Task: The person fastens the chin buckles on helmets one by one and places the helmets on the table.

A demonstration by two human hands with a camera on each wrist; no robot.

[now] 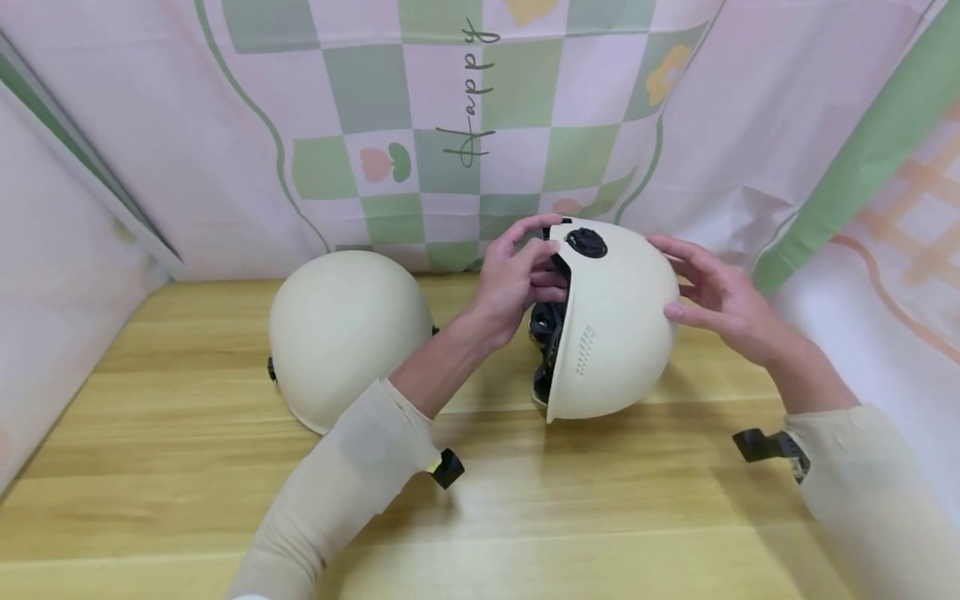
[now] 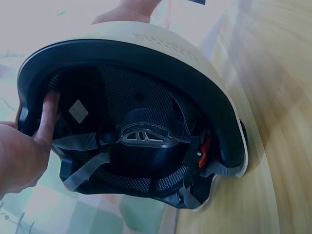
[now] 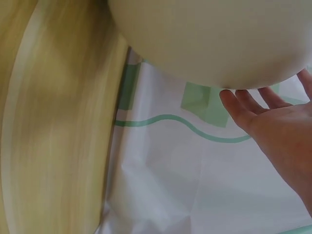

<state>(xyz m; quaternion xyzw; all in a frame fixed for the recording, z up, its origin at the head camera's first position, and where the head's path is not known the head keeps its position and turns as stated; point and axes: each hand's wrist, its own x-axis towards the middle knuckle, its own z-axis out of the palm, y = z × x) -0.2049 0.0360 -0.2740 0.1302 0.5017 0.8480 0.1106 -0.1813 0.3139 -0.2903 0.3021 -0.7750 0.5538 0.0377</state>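
I see the cream, rounded, hard-shelled helmet with a round black side dial (image 1: 622,325) tipped on its side on the yellow wood-grain bench (image 1: 187,425), its hollow facing left. My left hand (image 1: 510,287) grips its upper rim, a finger reaching inside; my right hand (image 1: 723,304) rests spread, extended fingertips against its crown. Grey webbing straps (image 2: 87,165) and a red-and-black plastic buckle (image 2: 204,151) show within it. Left of it, a second smooth cream helmet (image 1: 348,333) stands crown up; behind it hangs a pale sheet printed with green checks (image 1: 517,83).
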